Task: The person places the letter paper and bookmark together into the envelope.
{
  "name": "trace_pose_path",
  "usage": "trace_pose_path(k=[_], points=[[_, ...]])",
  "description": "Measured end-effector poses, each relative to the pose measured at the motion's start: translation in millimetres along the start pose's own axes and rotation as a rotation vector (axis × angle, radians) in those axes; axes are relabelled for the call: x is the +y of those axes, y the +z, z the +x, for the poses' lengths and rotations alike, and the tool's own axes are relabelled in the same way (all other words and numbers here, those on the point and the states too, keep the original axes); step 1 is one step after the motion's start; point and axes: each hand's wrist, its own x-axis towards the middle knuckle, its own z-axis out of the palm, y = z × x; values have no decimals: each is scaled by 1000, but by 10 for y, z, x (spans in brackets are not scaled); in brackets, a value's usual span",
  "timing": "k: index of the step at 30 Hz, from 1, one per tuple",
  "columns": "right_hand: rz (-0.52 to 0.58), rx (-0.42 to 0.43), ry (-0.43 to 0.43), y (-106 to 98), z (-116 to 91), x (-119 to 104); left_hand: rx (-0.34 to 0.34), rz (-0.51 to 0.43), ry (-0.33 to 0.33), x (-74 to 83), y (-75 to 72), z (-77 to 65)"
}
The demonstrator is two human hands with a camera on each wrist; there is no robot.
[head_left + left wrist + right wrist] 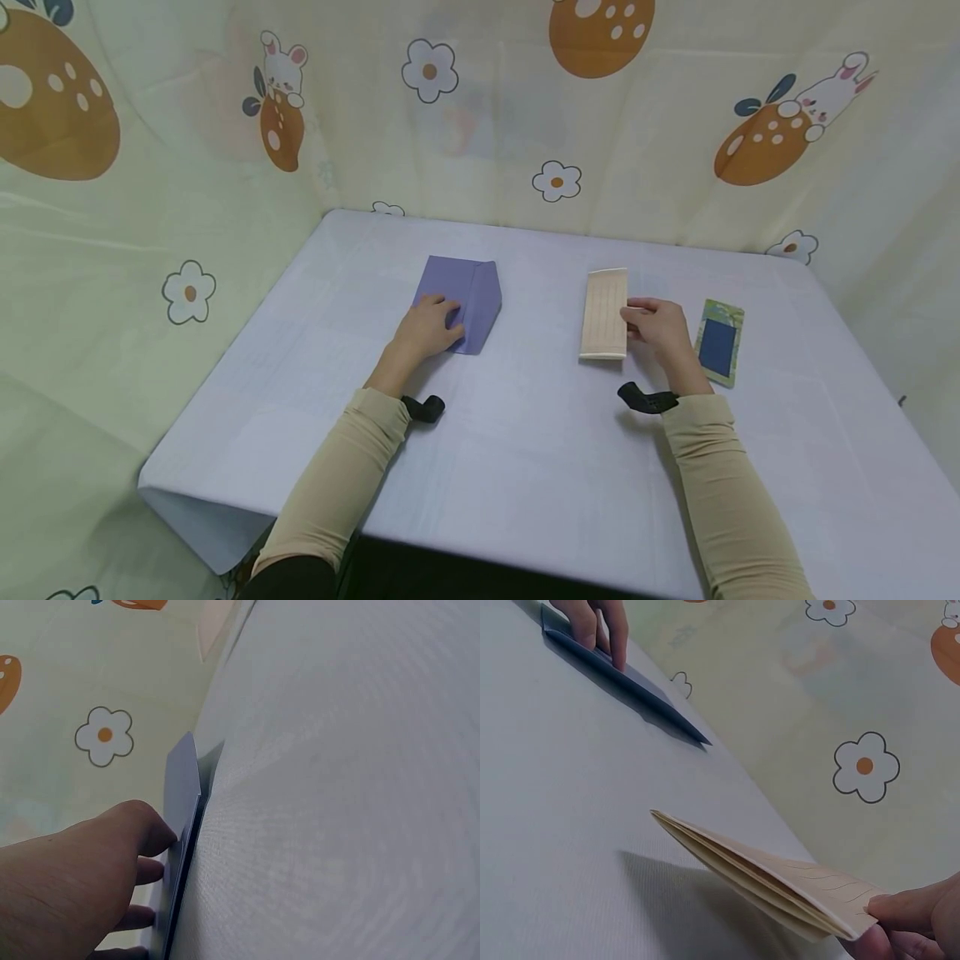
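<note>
A purple envelope (pixel 480 287) lies on the table with its pointed flap spread toward the right. My left hand (pixel 429 327) rests on it, and in the left wrist view the thumb and fingertips (pixel 156 834) touch its upper face. Between the thumb and fingers of my right hand (pixel 662 327) is the right edge of a folded sheet of lined, cream-coloured letter paper (pixel 604 312). The right wrist view shows several layers in the folded paper (pixel 772 889), held tilted over its shadow on the cloth.
Just right of my right hand lies a green patterned card (pixel 737 321) with a dark blue rectangle. A white cloth covers the table (pixel 525 450). Behind it hangs a pale curtain (pixel 480 108) printed with flowers and rabbits. Black wrist mounts (pixel 647 400) stick out from both cuffs.
</note>
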Motion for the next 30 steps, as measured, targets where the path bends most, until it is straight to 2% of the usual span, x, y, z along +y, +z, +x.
trace_pose_path(k=[18,30], points=[[49,22,-38,63,-24,-71,-9,3,-3,-6,14,16],[91,32,-66,204,-24,-142,-13,2,-5,0,6,2]])
